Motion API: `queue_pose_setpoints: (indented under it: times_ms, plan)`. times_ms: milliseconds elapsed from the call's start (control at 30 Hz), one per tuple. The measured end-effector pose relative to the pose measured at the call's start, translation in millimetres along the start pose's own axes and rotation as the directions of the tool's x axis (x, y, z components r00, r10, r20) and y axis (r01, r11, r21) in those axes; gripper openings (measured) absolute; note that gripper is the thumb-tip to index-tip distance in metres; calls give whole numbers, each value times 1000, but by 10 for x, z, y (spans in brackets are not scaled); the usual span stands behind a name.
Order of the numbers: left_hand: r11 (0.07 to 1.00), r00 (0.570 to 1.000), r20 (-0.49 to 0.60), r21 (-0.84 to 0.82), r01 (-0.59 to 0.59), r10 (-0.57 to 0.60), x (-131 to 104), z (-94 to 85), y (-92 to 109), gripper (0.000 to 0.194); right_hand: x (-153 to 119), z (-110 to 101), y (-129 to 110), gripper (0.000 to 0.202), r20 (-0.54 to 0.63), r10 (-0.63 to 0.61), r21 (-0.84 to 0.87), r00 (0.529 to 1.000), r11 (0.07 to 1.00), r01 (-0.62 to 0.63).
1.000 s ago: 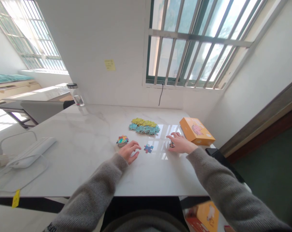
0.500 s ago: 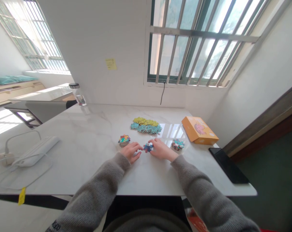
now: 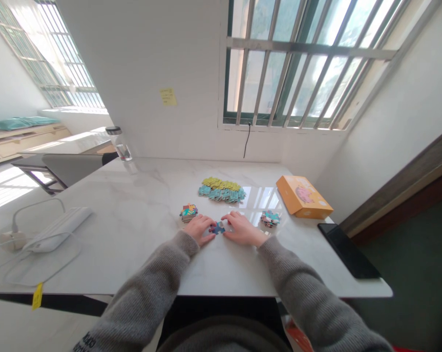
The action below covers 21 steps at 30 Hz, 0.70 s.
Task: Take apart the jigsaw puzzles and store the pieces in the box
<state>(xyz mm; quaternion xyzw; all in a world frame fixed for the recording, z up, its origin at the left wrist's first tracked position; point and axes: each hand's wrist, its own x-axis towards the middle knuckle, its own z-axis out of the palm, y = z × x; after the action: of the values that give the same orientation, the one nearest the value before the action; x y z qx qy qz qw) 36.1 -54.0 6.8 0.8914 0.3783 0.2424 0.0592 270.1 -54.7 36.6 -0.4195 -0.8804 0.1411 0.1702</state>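
Observation:
Small blue puzzle pieces (image 3: 217,228) lie on the white table between my hands. My left hand (image 3: 200,229) has its thumb and fingers at their left edge, gripping them. From the right, my right hand (image 3: 240,229) rests with thumb and fingers apart, the fingertips close to the pieces' right side. A stack of colourful pieces (image 3: 188,213) stands just beyond my left hand, and a second stack (image 3: 270,218) is right of my right hand. Farther back lies a heap of yellow pieces (image 3: 221,184) and teal pieces (image 3: 226,195).
An orange box (image 3: 304,196) is at the right, with a black tablet or phone (image 3: 348,250) near the right edge. A clear bottle (image 3: 120,144) stands at the back left. A white power strip (image 3: 59,230) with cables lies at the left.
The blue pieces have shifted slightly left, toward my left hand. My right hand's fingers have come away from their right side, leaving a small gap.

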Motion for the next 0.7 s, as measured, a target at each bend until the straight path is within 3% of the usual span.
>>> queue_pose_setpoints:
  times_ms: [200, 333, 467, 567, 633, 700]
  plan:
    - [999, 999, -9, 3, -51, 51, 2, -7, 78, 18, -1, 24, -24, 25, -17, 7, 77, 1000, 997, -6]
    - [994, 994, -44, -25, -102, 101, -11, 2, 133, 22, 24, 73, -31, 6, -9, 118, 315, 993, 943, -109]
    - [991, 987, -99, -39, -132, 127, -18, -36, 134, 23, 8, 97, -50, 15, 8, 132, 562, 991, 819, -114]
    - [994, 967, -235, -31, -102, 92, -16, -99, 135, 18, -32, 84, -70, 29, -21, 119, 577, 993, 812, -85]
    - [995, 948, -310, -41, -87, 70, -17, -131, 144, 13, -54, 85, -84, 26, -43, 128, 564, 991, 822, -82]
    - [995, 949, -308, -47, -88, 69, -17, -142, 154, 11, -60, 103, -102, 17, -73, 166, 597, 983, 797, -90]
